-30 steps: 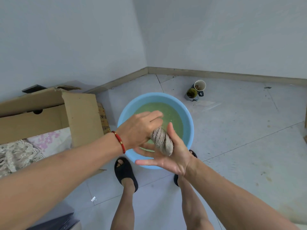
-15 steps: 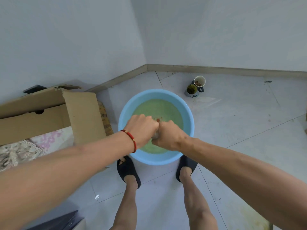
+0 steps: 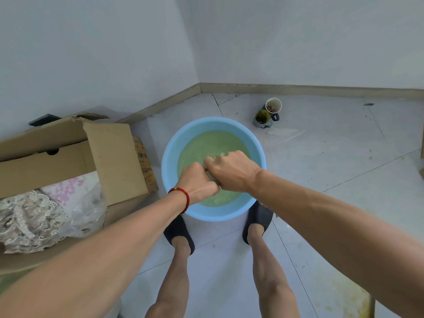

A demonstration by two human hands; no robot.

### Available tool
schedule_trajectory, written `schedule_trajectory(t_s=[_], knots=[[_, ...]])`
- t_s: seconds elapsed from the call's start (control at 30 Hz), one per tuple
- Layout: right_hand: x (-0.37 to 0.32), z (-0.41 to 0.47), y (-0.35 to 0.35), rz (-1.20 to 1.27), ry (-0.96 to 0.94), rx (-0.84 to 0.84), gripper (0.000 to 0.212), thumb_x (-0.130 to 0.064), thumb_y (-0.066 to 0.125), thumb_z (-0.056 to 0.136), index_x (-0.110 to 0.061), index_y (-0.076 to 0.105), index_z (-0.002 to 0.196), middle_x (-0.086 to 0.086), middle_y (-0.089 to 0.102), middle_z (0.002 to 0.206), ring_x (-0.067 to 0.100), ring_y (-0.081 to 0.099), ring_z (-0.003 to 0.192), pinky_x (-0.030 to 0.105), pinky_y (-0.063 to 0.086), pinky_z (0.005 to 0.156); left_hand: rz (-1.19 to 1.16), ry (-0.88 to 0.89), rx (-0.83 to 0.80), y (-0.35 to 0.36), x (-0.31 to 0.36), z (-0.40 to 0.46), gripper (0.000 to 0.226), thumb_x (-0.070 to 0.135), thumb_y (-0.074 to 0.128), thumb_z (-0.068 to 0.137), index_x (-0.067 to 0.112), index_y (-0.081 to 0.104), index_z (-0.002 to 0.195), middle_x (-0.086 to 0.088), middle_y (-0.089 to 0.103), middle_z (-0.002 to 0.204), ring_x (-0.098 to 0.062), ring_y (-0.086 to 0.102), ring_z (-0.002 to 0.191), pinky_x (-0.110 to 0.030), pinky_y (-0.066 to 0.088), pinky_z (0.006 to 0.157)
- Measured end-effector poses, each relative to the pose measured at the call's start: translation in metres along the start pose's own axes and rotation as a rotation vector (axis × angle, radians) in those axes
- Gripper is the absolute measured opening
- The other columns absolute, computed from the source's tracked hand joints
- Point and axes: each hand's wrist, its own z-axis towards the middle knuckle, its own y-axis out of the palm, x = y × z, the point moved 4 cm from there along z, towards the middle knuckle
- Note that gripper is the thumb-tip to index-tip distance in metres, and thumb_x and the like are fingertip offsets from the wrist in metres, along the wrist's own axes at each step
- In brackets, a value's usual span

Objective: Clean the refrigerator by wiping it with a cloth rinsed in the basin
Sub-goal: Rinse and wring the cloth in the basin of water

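here your left hand (image 3: 198,180) and right hand (image 3: 231,172) are both clenched around the cloth (image 3: 211,176), knuckle to knuckle, only a sliver of it showing between them, above the greenish water (image 3: 206,143) in the basin (image 3: 174,143) by your feet.

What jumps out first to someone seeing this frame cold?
Dead centre, the left hand and right hand are clenched together around a cloth that is almost hidden between them, over a blue basin of greenish water on the floor between the person's feet. Next comes the open cardboard box at left holding lacy fabric, then two mugs near the far corner.
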Motion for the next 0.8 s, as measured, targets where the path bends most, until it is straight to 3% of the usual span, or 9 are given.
schedule_trajectory(t_s=[0.1, 0.27, 0.4, 0.47, 0.57, 0.63, 0.7, 0.8], knots=[[0.002, -0.001, 0.003, -0.033, -0.053, 0.055, 0.017, -0.027, 0.045, 0.103, -0.01, 0.048, 0.105, 0.006, 0.068, 0.082, 0.036, 0.067, 0.07, 0.036, 0.036, 0.057, -0.213, -0.08, -0.059, 0.006, 0.0, -0.008, 0.01, -0.002, 0.07, 0.062, 0.001, 0.06, 0.065, 0.0, 0.044, 0.055, -0.016, 0.032, 0.041, -0.018, 0.026, 0.04], [0.004, -0.007, 0.008, -0.022, -0.126, 0.178, 0.022, -0.024, 0.067, 0.09, -0.008, 0.053, 0.084, 0.003, 0.053, 0.051, 0.032, 0.055, 0.039, 0.029, 0.03, 0.042, -0.404, -0.175, -0.098, 0.025, -0.007, -0.016, 0.019, -0.005, 0.065, 0.063, 0.009, 0.054, 0.069, 0.001, 0.032, 0.056, -0.017, 0.019, 0.043, -0.023, 0.018, 0.045], [-0.006, -0.024, 0.003, 0.044, 0.002, 0.163, 0.016, -0.01, 0.066, 0.081, -0.007, 0.057, 0.093, 0.008, 0.057, 0.068, 0.035, 0.058, 0.052, 0.029, 0.023, 0.046, -0.297, -0.109, -0.113, 0.022, -0.012, -0.022, 0.019, 0.003, 0.073, 0.071, 0.013, 0.057, 0.068, 0.005, 0.041, 0.053, -0.014, 0.032, 0.043, -0.019, 0.026, 0.041], [-0.005, -0.032, 0.003, 0.115, 0.152, 0.116, 0.023, -0.009, 0.059, 0.087, -0.008, 0.05, 0.108, 0.006, 0.052, 0.089, 0.036, 0.057, 0.065, 0.036, 0.032, 0.051, -0.302, -0.026, -0.19, 0.013, -0.012, -0.028, 0.02, 0.013, 0.08, 0.075, 0.014, 0.061, 0.081, 0.005, 0.049, 0.062, -0.012, 0.04, 0.05, -0.022, 0.034, 0.046], [0.0, -0.044, -0.01, 0.387, 0.27, 0.02, 0.036, -0.022, 0.071, 0.086, -0.014, 0.047, 0.111, 0.0, 0.047, 0.098, 0.034, 0.06, 0.08, 0.042, 0.05, 0.066, -0.342, 0.093, -0.287, -0.009, -0.005, -0.047, 0.033, 0.033, 0.084, 0.083, 0.013, 0.066, 0.102, 0.007, 0.059, 0.074, -0.008, 0.056, 0.064, -0.025, 0.051, 0.056], [0.002, -0.058, -0.029, 0.647, 0.336, -0.035, 0.052, -0.036, 0.088, 0.074, -0.021, 0.049, 0.105, -0.004, 0.059, 0.096, 0.024, 0.063, 0.087, 0.038, 0.052, 0.073, -0.328, 0.21, -0.231, -0.033, 0.005, -0.064, 0.03, 0.026, 0.084, 0.084, 0.018, 0.068, 0.108, 0.005, 0.067, 0.085, -0.006, 0.064, 0.071, -0.029, 0.059, 0.066], [-0.005, -0.074, -0.051, 0.864, 0.362, -0.091, 0.056, -0.044, 0.094, 0.067, -0.027, 0.052, 0.099, -0.009, 0.063, 0.09, 0.013, 0.061, 0.081, 0.029, 0.049, 0.07, -0.233, 0.366, -0.121, -0.061, 0.019, -0.084, 0.038, 0.022, 0.089, 0.078, 0.026, 0.069, 0.11, 0.006, 0.071, 0.099, -0.005, 0.068, 0.085, -0.029, 0.057, 0.079], [-0.023, -0.1, -0.079, 1.2, 0.35, -0.119, 0.04, -0.046, 0.089, 0.077, -0.023, 0.063, 0.096, -0.005, 0.065, 0.08, 0.009, 0.06, 0.073, 0.025, 0.048, 0.069, -0.147, 0.537, -0.005, -0.093, 0.038, -0.116, 0.046, 0.018, 0.092, 0.067, 0.031, 0.069, 0.105, 0.012, 0.068, 0.108, -0.006, 0.064, 0.102, -0.021, 0.048, 0.09]])
